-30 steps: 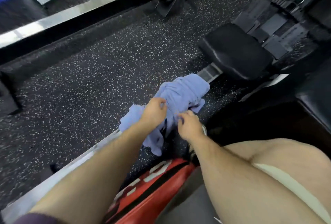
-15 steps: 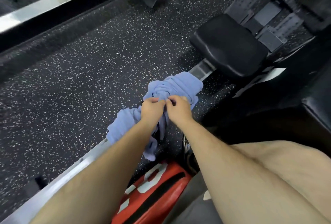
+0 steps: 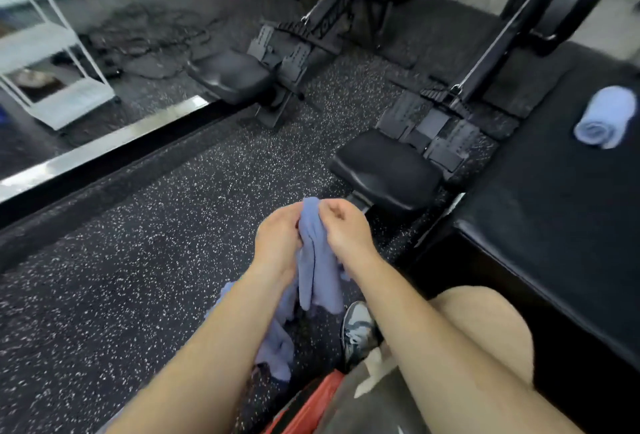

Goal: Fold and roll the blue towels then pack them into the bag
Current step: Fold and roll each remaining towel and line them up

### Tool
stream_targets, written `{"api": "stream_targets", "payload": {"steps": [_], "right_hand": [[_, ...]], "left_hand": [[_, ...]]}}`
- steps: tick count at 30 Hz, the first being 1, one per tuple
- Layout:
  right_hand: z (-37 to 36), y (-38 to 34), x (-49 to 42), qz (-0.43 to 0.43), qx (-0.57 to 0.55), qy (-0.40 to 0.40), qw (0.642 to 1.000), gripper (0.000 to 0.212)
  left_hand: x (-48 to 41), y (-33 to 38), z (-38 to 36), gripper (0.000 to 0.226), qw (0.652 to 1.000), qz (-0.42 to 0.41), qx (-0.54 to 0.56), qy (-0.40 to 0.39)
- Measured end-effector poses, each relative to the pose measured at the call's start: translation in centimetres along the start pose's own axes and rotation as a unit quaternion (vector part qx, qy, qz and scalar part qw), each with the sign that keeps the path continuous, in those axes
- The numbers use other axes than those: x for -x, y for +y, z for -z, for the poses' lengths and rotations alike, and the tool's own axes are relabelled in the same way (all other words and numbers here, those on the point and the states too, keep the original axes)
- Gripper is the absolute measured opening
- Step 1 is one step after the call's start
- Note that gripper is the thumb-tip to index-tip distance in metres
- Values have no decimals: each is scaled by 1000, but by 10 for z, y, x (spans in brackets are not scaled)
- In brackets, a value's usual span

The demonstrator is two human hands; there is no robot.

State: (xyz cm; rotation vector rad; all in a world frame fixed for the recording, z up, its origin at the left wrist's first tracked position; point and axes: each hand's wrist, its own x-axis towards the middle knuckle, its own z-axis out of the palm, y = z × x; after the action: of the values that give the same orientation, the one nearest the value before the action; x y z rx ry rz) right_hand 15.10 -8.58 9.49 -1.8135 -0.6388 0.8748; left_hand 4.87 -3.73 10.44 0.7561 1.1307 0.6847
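Towel [image 3: 317, 260] hangs bunched above the floor, pinched at its top by my left hand [image 3: 277, 243] and right hand [image 3: 346, 236]; unfolded yet, so I'd spread it next.

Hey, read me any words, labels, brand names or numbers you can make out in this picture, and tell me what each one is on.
None can be read.
Red bag, bottom edge: no lettering shows on the visible part.
Upright of the far rowing machine: faint marks, too blurred to read.
Loose blue towel held by both hands, rolled blue towel on the black bench: no tag or print visible.
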Motion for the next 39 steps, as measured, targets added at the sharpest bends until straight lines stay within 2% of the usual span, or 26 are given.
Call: {"api": "stream_targets", "payload": {"steps": [3, 7, 10, 13, 16, 18, 20, 21, 22, 25, 28, 31, 33, 35, 37, 39], "right_hand": [[36, -39, 20, 91, -39, 51, 994, 14], [97, -102, 47, 168, -91, 76, 979, 11], [153, -151, 75, 229, -113, 100, 962, 16], [215, -184, 101, 271, -153, 142, 940, 15], [273, -192, 110, 210, -221, 211, 928, 17], [315, -185, 111, 119, -150, 250, 949, 36], [353, -176, 120, 5, -106, 223, 969, 64], [371, -170, 126, -35, -106, 194, 975, 68], [386, -164, 134, -58, -121, 162, 978, 61], [425, -138, 150, -36, -190, 122, 974, 32], [454, -119, 161, 26, -233, 170, 957, 19], [487, -107, 165, 92, -313, 281, 902, 18], [502, -100, 168, 123, -370, 319, 864, 24], [507, -85, 173, 46, -371, 339, 863, 35], [505, -70, 178, -37, -365, 328, 870, 30], [508, -64, 178, -51, -330, 339, 880, 23]], "left_hand": [[25, 38, -31, 24, 999, -6, 6, -43], [75, 95, -91, 40, 988, -23, 7, -155], [126, 137, -142, 30, 967, -90, -34, -236], [178, 167, -188, 25, 940, -178, -70, -282], [213, 178, -235, 14, 911, -238, -87, -324], [232, 177, -267, 15, 888, -270, -107, -356], [247, 170, -296, 15, 869, -285, -126, -384], [254, 164, -309, 16, 862, -288, -136, -394], [257, 158, -322, 16, 855, -290, -149, -403], [265, 132, -358, 15, 846, -266, -170, -429], [267, 107, -388, 13, 840, -243, -184, -448], [262, 89, -411, 18, 842, -226, -192, -452], [257, 79, -422, 21, 834, -211, -192, -472], [257, 67, -430, 10, 837, -184, -193, -478], [255, 52, -434, 11, 837, -156, -204, -484], [250, 37, -436, 12, 837, -135, -210, -486]]}}
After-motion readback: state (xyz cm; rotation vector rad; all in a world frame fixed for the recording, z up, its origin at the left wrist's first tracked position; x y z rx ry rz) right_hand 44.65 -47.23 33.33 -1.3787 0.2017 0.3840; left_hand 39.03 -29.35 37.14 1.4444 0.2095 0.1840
